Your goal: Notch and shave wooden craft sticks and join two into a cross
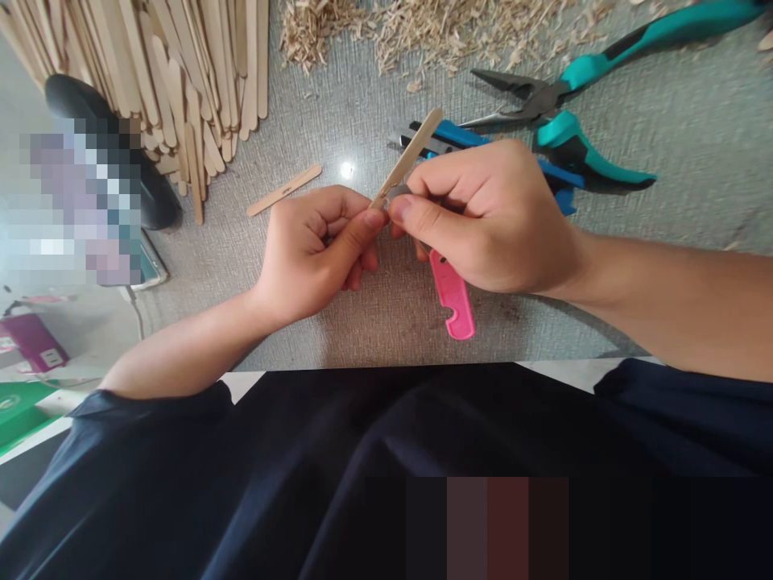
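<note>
My left hand (pixel 320 250) is closed, pinching the lower end of a wooden craft stick (pixel 416 149) between thumb and fingers. The stick slants up to the right, and a small nick shows in its edge near my fingers. My right hand (pixel 483 213) grips a pink-handled knife (pixel 454 302); its handle sticks out below the palm. Its grey blade (pixel 398 192) meets the stick close to the nick, and my fingers hide most of it. Left of the hands, another craft stick (pixel 285 191) with a small dark mark or hole at its middle lies on the table.
A big pile of craft sticks (pixel 199 72) fills the upper left. Wood shavings (pixel 447 32) spread along the top. Teal-handled pliers (pixel 595 72) lie open at upper right, near blue-handled tools (pixel 462 133) partly under my right hand. A black object (pixel 160 193) and a phone (pixel 150 270) stand left.
</note>
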The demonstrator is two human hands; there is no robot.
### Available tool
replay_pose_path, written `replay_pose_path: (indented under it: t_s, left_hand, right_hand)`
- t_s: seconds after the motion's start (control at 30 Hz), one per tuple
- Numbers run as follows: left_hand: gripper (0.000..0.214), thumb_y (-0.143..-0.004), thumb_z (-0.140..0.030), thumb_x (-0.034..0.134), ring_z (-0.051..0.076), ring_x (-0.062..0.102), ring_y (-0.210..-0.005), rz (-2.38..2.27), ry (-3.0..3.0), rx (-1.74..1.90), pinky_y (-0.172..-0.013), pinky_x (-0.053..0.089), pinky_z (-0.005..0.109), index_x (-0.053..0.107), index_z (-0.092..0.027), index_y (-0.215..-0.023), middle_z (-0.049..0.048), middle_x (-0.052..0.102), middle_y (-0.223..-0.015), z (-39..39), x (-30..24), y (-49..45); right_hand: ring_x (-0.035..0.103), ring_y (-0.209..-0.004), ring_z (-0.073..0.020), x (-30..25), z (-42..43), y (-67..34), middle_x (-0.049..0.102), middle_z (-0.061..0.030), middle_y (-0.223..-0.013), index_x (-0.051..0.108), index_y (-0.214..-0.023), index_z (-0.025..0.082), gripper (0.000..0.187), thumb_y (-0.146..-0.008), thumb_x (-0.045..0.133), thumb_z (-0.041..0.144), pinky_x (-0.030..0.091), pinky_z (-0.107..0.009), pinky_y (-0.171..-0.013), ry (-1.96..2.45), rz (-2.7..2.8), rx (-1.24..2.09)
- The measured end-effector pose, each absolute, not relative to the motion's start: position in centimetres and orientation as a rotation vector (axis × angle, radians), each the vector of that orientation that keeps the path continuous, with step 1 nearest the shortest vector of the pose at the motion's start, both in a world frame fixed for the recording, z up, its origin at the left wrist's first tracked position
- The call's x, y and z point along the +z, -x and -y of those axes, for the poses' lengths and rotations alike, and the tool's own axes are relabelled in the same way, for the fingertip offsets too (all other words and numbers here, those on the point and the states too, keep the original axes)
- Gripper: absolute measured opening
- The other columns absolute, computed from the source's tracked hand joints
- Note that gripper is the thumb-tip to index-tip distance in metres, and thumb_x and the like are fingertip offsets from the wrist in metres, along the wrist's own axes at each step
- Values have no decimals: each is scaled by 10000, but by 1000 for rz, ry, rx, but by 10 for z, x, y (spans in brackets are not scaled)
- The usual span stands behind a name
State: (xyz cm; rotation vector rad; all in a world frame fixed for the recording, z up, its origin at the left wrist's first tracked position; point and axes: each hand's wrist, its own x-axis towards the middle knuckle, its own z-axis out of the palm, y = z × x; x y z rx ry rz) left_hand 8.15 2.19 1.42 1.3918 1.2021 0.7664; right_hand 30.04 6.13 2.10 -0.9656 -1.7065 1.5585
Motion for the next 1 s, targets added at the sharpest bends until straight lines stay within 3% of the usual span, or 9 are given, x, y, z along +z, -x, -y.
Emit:
replay_pose_path:
  t_s: [0.2,0.3,0.43,0.57,1.0]
  left_hand:
    - [377,-1191,-534,641,111,699,-620,-1367,-1652,874,-562,544,270,763,-247,-978,0,789,-739,-4,8,-86]
    - [318,-1193,-464,647,106,699,-638,-1391,-1702,883,-589,538,268,765,-256,-984,-5,789,-750,-2,8,-85]
    - [321,-1193,-450,654,109,689,-634,-1374,-1684,888,-604,543,279,748,-254,-958,-1,793,-761,-3,9,-85]
    - [406,-1186,-552,651,113,683,-601,-1338,-1601,875,-568,551,281,737,-245,-934,5,784,-736,-7,9,-86]
    - [553,-1083,-746,722,82,597,-427,-1151,-1305,736,-360,390,245,707,-228,-888,-1,764,-684,-24,19,-81]
  right_hand:
    - [464,-560,-152,24,-55,-299,568,18,-563,495,-605,267,625,-1111,791,484,307,-398,-567,1082,1729,1567]
    - [458,-551,-143,24,-54,-298,568,21,-557,505,-603,262,647,-1116,788,535,300,-396,-565,1071,1729,1552]
    - [460,-543,-137,23,-55,-298,563,24,-552,503,-599,255,653,-1114,797,528,296,-387,-557,1060,1730,1555]
    - [461,-540,-131,22,-57,-300,567,27,-546,494,-590,247,654,-1107,813,489,294,-379,-553,1039,1740,1541]
    - [522,-531,-113,24,-60,-301,604,43,-571,535,-648,245,509,-1084,793,290,375,-321,-534,948,1664,1633]
